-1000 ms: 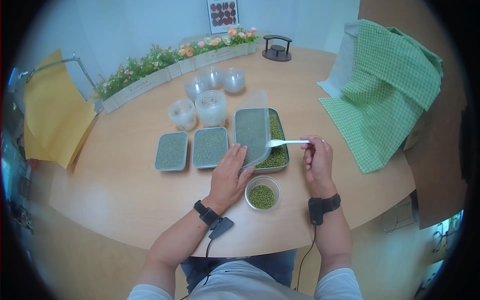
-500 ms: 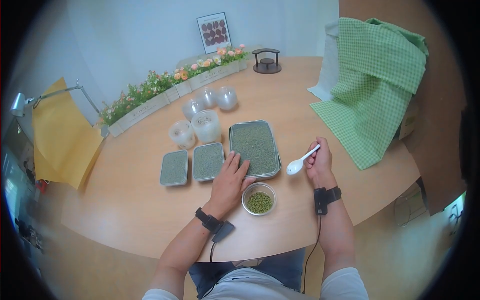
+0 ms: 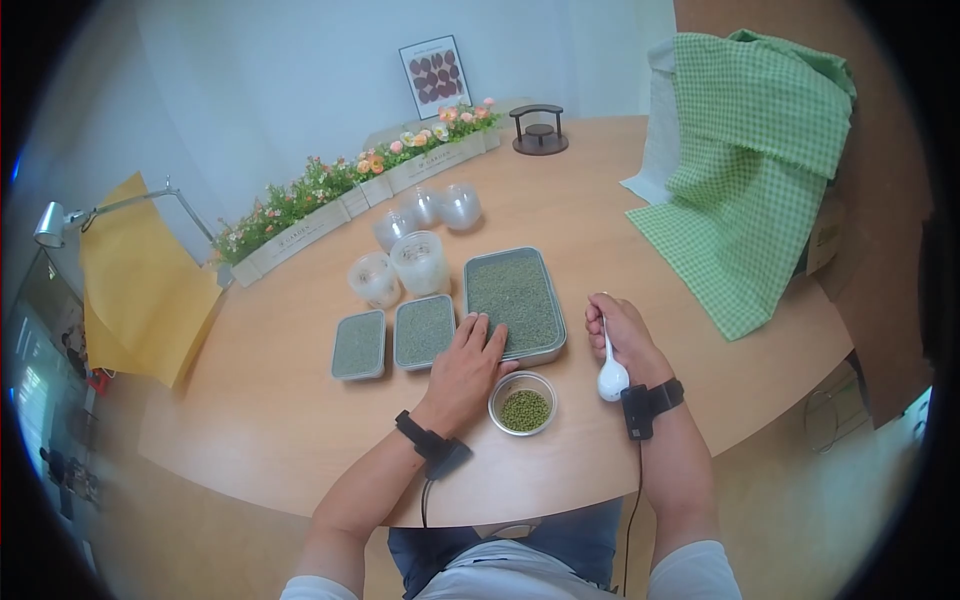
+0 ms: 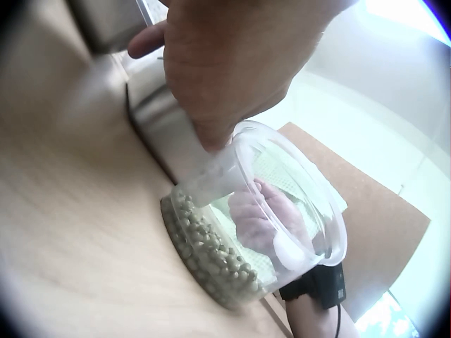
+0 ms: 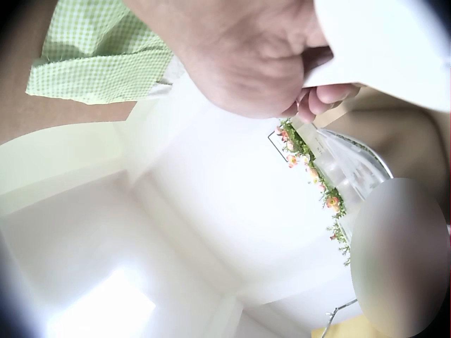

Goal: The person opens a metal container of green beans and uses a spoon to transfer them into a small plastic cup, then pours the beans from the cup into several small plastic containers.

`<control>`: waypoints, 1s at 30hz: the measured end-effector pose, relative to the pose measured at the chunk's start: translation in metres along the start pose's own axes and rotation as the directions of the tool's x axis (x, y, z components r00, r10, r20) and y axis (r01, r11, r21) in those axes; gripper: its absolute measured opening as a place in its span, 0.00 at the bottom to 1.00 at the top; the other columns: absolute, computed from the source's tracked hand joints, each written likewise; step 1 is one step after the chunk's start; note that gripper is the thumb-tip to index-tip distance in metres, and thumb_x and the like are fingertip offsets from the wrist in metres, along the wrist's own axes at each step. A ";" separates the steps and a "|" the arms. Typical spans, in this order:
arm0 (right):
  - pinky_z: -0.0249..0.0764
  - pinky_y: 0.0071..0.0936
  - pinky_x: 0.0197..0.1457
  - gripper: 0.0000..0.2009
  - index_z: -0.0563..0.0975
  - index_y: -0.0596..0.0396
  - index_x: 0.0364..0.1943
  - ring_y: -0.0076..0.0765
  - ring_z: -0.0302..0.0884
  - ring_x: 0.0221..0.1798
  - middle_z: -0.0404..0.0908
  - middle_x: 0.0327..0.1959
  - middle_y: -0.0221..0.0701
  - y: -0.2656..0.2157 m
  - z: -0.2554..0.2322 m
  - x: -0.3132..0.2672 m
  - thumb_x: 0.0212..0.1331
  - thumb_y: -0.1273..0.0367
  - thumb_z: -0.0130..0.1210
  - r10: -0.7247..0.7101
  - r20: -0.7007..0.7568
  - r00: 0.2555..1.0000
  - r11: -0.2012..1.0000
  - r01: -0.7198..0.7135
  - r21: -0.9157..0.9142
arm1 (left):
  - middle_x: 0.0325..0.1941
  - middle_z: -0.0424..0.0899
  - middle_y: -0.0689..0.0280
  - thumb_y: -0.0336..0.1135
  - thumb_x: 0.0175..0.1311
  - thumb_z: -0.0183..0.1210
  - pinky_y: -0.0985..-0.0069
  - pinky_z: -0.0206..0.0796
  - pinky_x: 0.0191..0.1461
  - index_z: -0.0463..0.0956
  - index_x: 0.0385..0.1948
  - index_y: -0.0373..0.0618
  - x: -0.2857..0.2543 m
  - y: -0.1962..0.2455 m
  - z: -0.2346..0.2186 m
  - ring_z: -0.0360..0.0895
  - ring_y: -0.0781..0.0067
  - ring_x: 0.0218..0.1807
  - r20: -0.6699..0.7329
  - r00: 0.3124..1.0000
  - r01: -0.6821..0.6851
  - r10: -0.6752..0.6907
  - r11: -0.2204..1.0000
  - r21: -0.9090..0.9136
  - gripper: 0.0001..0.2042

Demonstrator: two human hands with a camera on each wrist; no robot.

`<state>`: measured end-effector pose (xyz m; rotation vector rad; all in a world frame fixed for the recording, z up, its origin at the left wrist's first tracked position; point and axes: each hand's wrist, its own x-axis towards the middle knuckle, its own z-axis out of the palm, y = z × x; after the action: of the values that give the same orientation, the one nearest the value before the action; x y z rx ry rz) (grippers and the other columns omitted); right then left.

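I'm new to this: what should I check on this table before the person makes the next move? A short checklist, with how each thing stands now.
1. Spoon held by its handle in the right hand: ok, its bowl hangs downward.
2. Left hand at the near left corner of the large container: ok.
3. Lid lying over the large container: ok.
4. Lid sealed all the way round: cannot tell, the hand hides part of the edge.
5. Round tub upright, with green beans inside: ok.
6. Round tub covered: not ok, its top is open.
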<state>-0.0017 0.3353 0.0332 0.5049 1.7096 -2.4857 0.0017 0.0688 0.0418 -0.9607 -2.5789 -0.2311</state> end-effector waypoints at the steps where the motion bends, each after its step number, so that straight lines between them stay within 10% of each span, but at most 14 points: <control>1: 0.58 0.20 0.13 0.17 0.71 0.47 0.22 0.17 0.61 0.11 0.67 0.14 0.20 0.001 0.001 0.000 0.69 0.56 0.53 -0.008 0.021 1.000 0.999 0.009 -0.052 | 0.64 0.73 0.48 0.49 0.67 0.61 0.63 0.73 0.63 0.70 0.61 0.42 0.001 -0.001 0.001 0.68 0.47 0.69 0.002 1.000 -0.019 0.019 1.000 0.008 0.27; 30: 0.56 0.24 0.12 0.18 0.72 0.53 0.20 0.20 0.62 0.10 0.67 0.12 0.22 0.008 0.015 -0.005 0.60 0.63 0.68 -0.130 0.107 0.986 0.936 0.157 -0.316 | 0.63 0.75 0.47 0.48 0.67 0.60 0.61 0.72 0.63 0.72 0.61 0.42 0.003 -0.005 0.004 0.69 0.45 0.68 -0.035 0.995 -0.089 0.089 0.996 -0.008 0.26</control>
<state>0.0017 0.3183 0.0322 0.2474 2.1316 -2.2063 -0.0047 0.0676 0.0389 -1.0628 -2.4993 -0.2342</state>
